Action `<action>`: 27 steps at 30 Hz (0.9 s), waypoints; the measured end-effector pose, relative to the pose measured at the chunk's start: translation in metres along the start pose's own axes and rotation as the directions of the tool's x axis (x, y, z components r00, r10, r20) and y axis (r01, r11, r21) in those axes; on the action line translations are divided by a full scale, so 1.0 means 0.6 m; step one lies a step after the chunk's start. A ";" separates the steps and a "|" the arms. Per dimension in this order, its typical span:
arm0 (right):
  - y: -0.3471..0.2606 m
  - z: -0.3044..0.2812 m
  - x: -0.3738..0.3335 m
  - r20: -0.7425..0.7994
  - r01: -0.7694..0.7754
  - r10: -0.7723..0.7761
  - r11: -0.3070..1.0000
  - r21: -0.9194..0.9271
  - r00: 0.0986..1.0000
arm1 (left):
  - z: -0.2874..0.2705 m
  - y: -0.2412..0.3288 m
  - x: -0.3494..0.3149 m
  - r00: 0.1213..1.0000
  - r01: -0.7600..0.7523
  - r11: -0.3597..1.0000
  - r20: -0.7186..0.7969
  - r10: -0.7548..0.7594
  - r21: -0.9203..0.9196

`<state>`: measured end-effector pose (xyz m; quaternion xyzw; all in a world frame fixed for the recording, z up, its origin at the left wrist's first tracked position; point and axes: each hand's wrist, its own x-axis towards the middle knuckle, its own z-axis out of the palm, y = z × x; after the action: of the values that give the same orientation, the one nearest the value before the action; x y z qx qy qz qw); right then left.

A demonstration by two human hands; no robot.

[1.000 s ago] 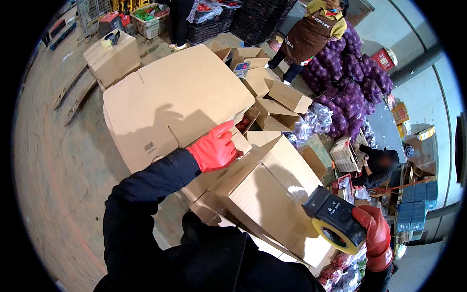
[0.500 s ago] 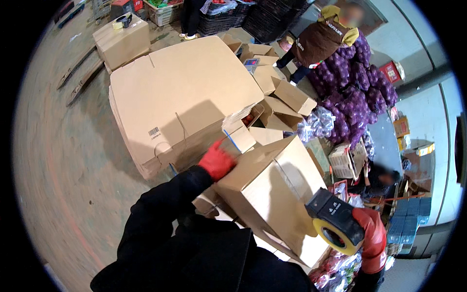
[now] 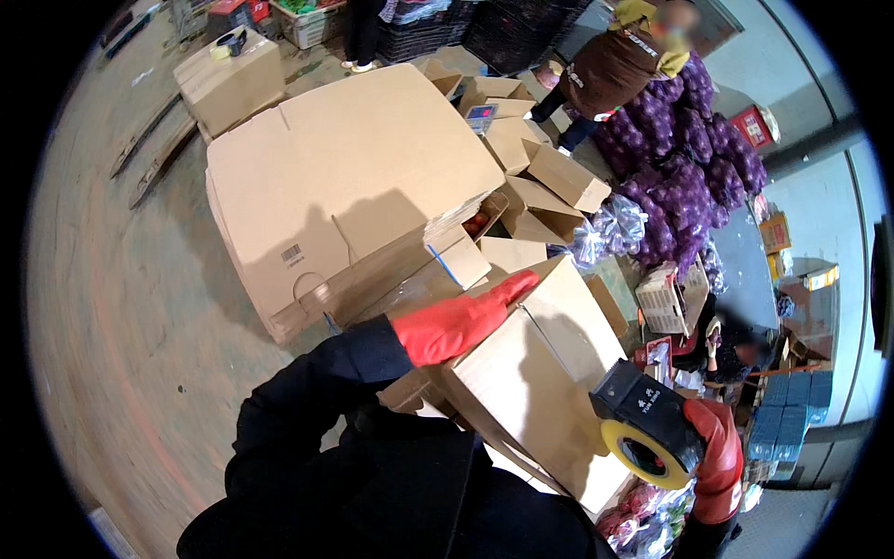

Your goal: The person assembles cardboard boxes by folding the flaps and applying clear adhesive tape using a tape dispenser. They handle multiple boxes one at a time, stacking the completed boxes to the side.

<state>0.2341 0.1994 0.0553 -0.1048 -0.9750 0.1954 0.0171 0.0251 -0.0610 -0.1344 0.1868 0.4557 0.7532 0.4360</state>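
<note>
My left hand point(image 3: 456, 324) wears a red glove and lies flat along the upper left edge of a brown cardboard carton point(image 3: 579, 321), fingers stretched out. A narrow seam crosses the carton's closed top face, which is partly in shadow. In my right hand point(image 3: 715, 456), also in a red glove, is a black tape dispenser point(image 3: 635, 399) with a wide yellow-rimmed roll of tape point(image 3: 643, 455). The dispenser is at the right of the carton, over its near right side; whether it touches the cardboard I cannot tell.
A tall stack of flattened cartons point(image 3: 345, 168) stands ahead on the left. Open cartons point(image 3: 535, 210) crowd beyond my carton, beside clear plastic bags point(image 3: 610, 228). Purple net sacks point(image 3: 675, 177) are piled at the right. One person point(image 3: 610, 74) bends near them; another point(image 3: 736, 354) is at the right.
My left hand has moved right and slightly up from beside the carton onto its edge, fingers now extended. The carton has shifted slightly right. My right hand still holds the tape dispenser, nearly unmoved.
</note>
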 end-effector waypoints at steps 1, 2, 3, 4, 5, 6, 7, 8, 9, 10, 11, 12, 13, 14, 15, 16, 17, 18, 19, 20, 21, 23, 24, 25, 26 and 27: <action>0.005 0.000 -0.003 -0.003 0.173 -0.175 0.974 -0.143 0.985 | -0.010 -0.026 0.000 0.998 0.006 0.957 0.063 0.012 -0.291; 0.015 0.002 -0.003 -0.019 0.227 -0.234 0.959 -0.167 0.972 | -0.021 -0.044 -0.001 0.992 0.037 0.831 0.121 0.036 -0.556; 0.023 0.002 0.001 -0.034 0.278 -0.289 0.941 -0.194 0.957 | -0.038 -0.054 -0.001 0.996 -0.009 0.972 0.079 0.028 -0.235; 0.003 0.000 0.017 0.030 0.131 -0.130 0.991 -0.026 0.991 | -0.058 -0.059 -0.002 0.999 -0.041 0.992 0.037 0.037 0.118; -0.024 -0.004 0.032 0.097 -0.054 0.042 0.991 0.125 0.994 | -0.072 -0.059 -0.001 0.998 -0.062 0.891 0.012 0.064 0.450; -0.047 -0.009 0.046 0.157 -0.242 0.207 0.939 0.245 0.966 | -0.062 -0.030 -0.013 0.997 -0.028 0.873 -0.045 0.058 0.487; -0.043 -0.007 0.053 0.172 -0.279 0.238 0.920 0.275 0.956 | -0.053 -0.007 -0.018 0.990 -0.115 0.748 0.011 0.142 0.654; -0.040 -0.006 0.055 0.180 -0.327 0.283 0.895 0.303 0.942 | -0.044 0.017 -0.019 0.972 -0.196 0.573 0.081 0.220 0.796; -0.031 -0.005 0.052 0.179 -0.359 0.315 0.868 0.342 0.932 | -0.032 0.042 -0.021 0.943 -0.260 0.374 0.151 0.296 0.890; -0.023 -0.005 0.049 0.173 -0.354 0.313 0.873 0.335 0.934 | -0.011 0.057 -0.017 0.903 -0.327 0.246 0.225 0.365 0.912; -0.013 -0.006 0.048 0.171 -0.346 0.305 0.877 0.332 0.937 | 0.013 0.071 -0.013 0.854 -0.377 0.108 0.300 0.425 0.920; -0.013 -0.011 0.057 0.260 -0.434 0.357 0.822 0.369 0.897 | 0.036 0.078 -0.010 0.880 -0.382 0.119 0.322 0.350 0.916; -0.013 -0.014 0.062 0.351 -0.519 0.397 0.758 0.395 0.848 | 0.053 0.075 -0.005 0.867 -0.408 0.037 0.375 0.329 0.912; 0.007 -0.010 0.055 0.269 -0.347 0.256 0.856 0.383 0.928 | 0.070 0.071 -0.001 0.852 -0.435 -0.045 0.427 0.304 0.899; 0.040 -0.002 0.043 0.180 -0.169 0.111 0.922 0.349 0.977 | 0.085 0.067 0.004 0.829 -0.472 -0.125 0.487 0.275 0.873; 0.059 0.001 0.031 0.098 0.013 -0.043 0.956 0.293 0.994 | 0.090 0.055 0.014 0.846 -0.468 -0.131 0.486 0.221 0.874; 0.050 -0.002 0.029 0.127 -0.034 -0.005 0.953 0.301 0.992 | 0.089 0.042 0.025 0.857 -0.450 -0.172 0.478 0.192 0.876; 0.021 -0.010 0.034 0.162 -0.080 0.031 0.949 0.305 0.986 | 0.087 0.031 0.031 0.870 -0.429 -0.209 0.465 0.168 0.879; 0.016 -0.013 0.040 0.227 -0.183 0.107 0.918 0.351 0.968 | 0.086 0.027 0.035 0.880 -0.411 -0.247 0.453 0.143 0.878; 0.012 -0.016 0.046 0.291 -0.289 0.181 0.876 0.386 0.939 | 0.084 0.029 0.037 0.892 -0.396 -0.236 0.433 0.128 0.887; 0.004 -0.018 0.048 0.318 -0.358 0.242 0.852 0.382 0.917 | 0.082 0.029 0.034 0.899 -0.387 -0.235 0.421 0.116 0.892; -0.020 -0.026 0.045 0.367 -0.492 0.362 0.789 0.369 0.857 | 0.079 0.032 0.031 0.910 -0.375 -0.233 0.404 0.092 0.897; 0.003 -0.015 0.035 0.345 -0.481 0.365 0.800 0.358 0.865 | 0.078 0.033 0.033 0.902 -0.395 -0.235 0.424 0.085 0.888; -0.003 -0.021 0.022 0.353 -0.507 0.397 0.804 0.311 0.847 | 0.077 0.034 0.030 0.906 -0.390 -0.246 0.417 0.068 0.887; -0.005 -0.032 0.010 0.384 -0.536 0.423 0.804 0.260 0.821 | 0.074 0.036 0.025 0.912 -0.380 -0.253 0.405 0.055 0.890; 0.004 -0.044 -0.004 0.413 -0.561 0.448 0.802 0.208 0.793 | 0.075 0.037 0.019 0.918 -0.371 -0.260 0.394 0.044 0.892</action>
<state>0.2387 0.2112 0.0785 -0.3243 -0.8527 0.3630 -0.1899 0.0384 -0.0327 -0.0936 0.6079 0.7782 0.1537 0.0342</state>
